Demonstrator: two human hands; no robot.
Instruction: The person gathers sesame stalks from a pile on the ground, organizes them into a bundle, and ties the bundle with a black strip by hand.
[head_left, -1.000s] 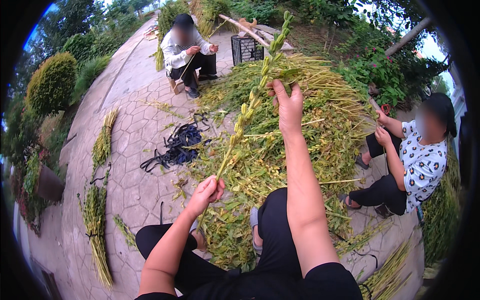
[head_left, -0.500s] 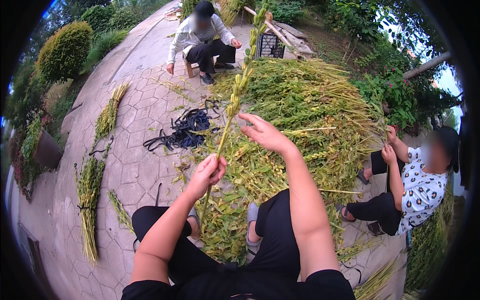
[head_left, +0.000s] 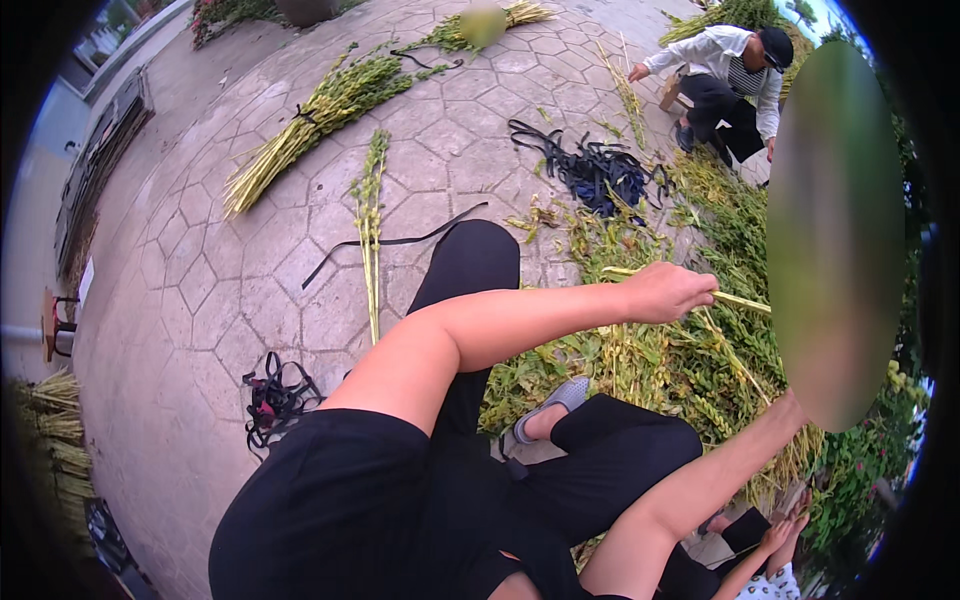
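My left hand (head_left: 668, 293), at right of centre, is closed round a pale green-yellow plant stalk (head_left: 747, 302) held crosswise over a heap of cut, leafy stalks (head_left: 660, 365). My right forearm (head_left: 740, 450) reaches up at the right into a blurred oval that hides the hand, so I cannot tell what it holds. My bent legs in black trousers are below, with a grey perforated shoe (head_left: 560, 397) on the leaves.
Tied stalk bundles (head_left: 330, 105) and loose stalks (head_left: 372, 200) lie on the paving (head_left: 200, 270). Dark strap tangles (head_left: 600, 175) lie upper centre and beside my left knee (head_left: 280, 395). One co-worker (head_left: 740, 90) sits at upper right, another (head_left: 775, 540) at lower right.
My view has swung left and down. The stalk I held upright now lies crosswise in my left hand. My right hand, earlier open beside it, is now hidden in blur.
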